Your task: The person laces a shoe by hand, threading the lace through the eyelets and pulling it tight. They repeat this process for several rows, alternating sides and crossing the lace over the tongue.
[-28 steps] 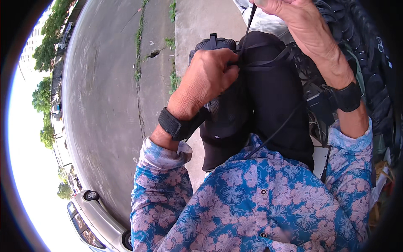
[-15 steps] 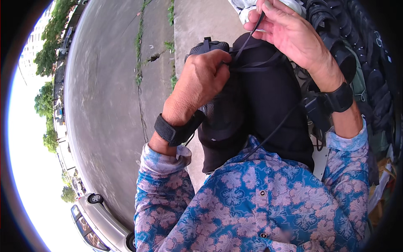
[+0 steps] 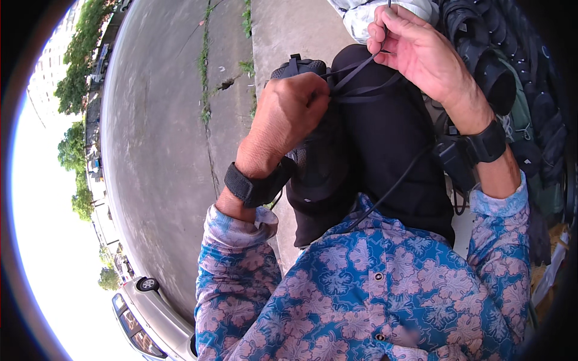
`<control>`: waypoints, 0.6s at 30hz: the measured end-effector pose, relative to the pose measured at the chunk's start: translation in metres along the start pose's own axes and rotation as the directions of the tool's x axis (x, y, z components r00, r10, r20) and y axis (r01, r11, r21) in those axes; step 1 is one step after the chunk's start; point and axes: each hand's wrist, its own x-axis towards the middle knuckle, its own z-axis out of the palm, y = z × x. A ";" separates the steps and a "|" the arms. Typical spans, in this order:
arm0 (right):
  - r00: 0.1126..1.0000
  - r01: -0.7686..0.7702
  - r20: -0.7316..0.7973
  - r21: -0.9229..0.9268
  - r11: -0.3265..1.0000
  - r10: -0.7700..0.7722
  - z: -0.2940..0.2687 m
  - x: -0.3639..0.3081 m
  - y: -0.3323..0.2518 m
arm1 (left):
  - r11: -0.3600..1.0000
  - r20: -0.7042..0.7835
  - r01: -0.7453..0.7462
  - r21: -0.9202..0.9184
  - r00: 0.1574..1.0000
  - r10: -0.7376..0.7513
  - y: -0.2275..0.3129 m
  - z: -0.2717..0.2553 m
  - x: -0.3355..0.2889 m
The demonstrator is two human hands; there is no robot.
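My left hand [image 3: 290,117] is clenched on the upper edge of a black fabric bag [image 3: 385,162] with a mesh side, held against my chest. A thin black strap [image 3: 356,67] runs from the bag's top up to my right hand [image 3: 421,54], which pinches it between thumb and fingers and holds it taut. Both wrists wear black bands. A thin black cord [image 3: 394,186] hangs down across the bag's front. My blue flowered shirt [image 3: 385,289] fills the lower part of the view.
A white cloth bundle [image 3: 361,15] lies beyond the bag at the top. Dark ribbed rolls and a green pack [image 3: 518,90] are stacked on the right. A grey paved road [image 3: 156,138] with weedy cracks runs on the left, with a light car [image 3: 147,316] at the lower left.
My right hand has shifted a little left and lower, still pinching the strap. My left hand has stayed clenched on the bag.
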 end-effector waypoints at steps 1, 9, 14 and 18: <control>1.000 0.003 -0.001 0.002 1.000 -0.003 0.000 0.000 0.000 | 1.000 -0.001 0.023 -0.020 1.000 -0.023 0.000 0.000 0.001; 0.998 0.030 0.047 -0.005 1.000 -0.030 -0.003 -0.001 -0.001 | 0.997 0.072 0.053 0.046 0.996 -0.057 0.003 -0.004 0.004; 0.993 0.082 0.081 -0.002 0.997 -0.081 0.005 -0.001 -0.004 | 0.995 0.159 0.050 0.083 0.985 -0.063 0.004 -0.007 0.012; 0.990 0.106 0.098 -0.017 0.994 -0.104 0.011 -0.005 -0.012 | 0.989 0.224 0.143 0.019 0.964 -0.144 0.009 -0.008 0.019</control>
